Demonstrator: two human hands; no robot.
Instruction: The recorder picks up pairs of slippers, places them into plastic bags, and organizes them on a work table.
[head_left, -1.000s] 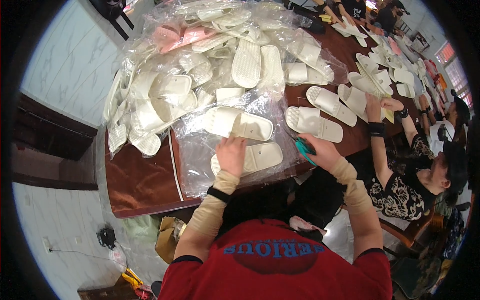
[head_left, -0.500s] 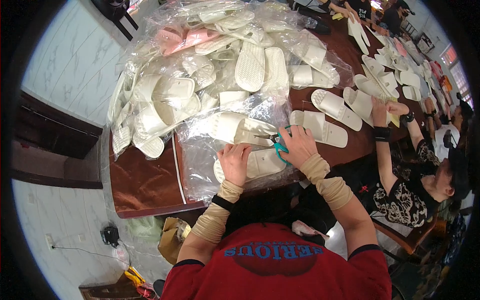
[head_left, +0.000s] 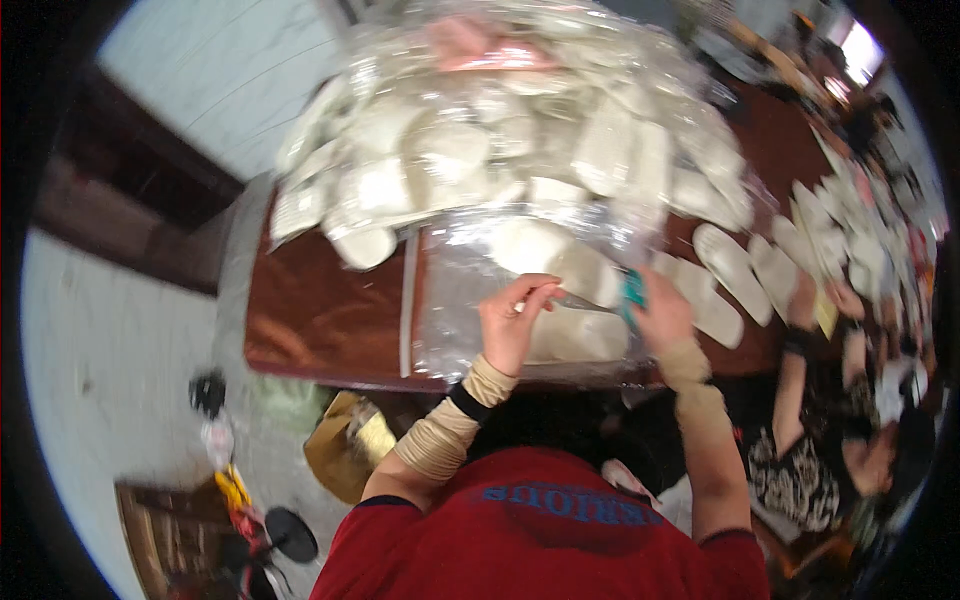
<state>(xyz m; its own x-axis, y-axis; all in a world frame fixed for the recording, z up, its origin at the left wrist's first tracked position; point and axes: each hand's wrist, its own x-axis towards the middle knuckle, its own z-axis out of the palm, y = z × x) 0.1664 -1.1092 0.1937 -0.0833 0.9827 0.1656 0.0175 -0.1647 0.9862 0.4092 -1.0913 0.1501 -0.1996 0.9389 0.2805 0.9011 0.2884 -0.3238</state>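
Note:
Two cream slippers lie on a clear plastic sheet [head_left: 450, 325] in front of me, the farther slipper [head_left: 530, 245] above the nearer slipper [head_left: 580, 338]. My right hand [head_left: 665, 312] grips teal-handled scissors [head_left: 632, 290] at the right ends of this pair; motion blur hides the blades. Over the left part of the nearer slipper is my left hand [head_left: 508, 325], thumb and fingertips pinched together. Whatever sits in that pinch is too small or blurred to make out.
Beyond the pair rises a large heap of plastic-wrapped cream slippers [head_left: 450, 150] with a pink slipper [head_left: 490, 50] on top. More slippers [head_left: 735, 270] lie to the right, near a co-worker's hands [head_left: 805, 300]. A cardboard box [head_left: 345, 445] stands below the brown table's edge [head_left: 320, 365].
The whole view has shifted, so the table appears farther right. My left hand has come off the nearer slipper's surface into a pinch. The scissors remain in my right hand.

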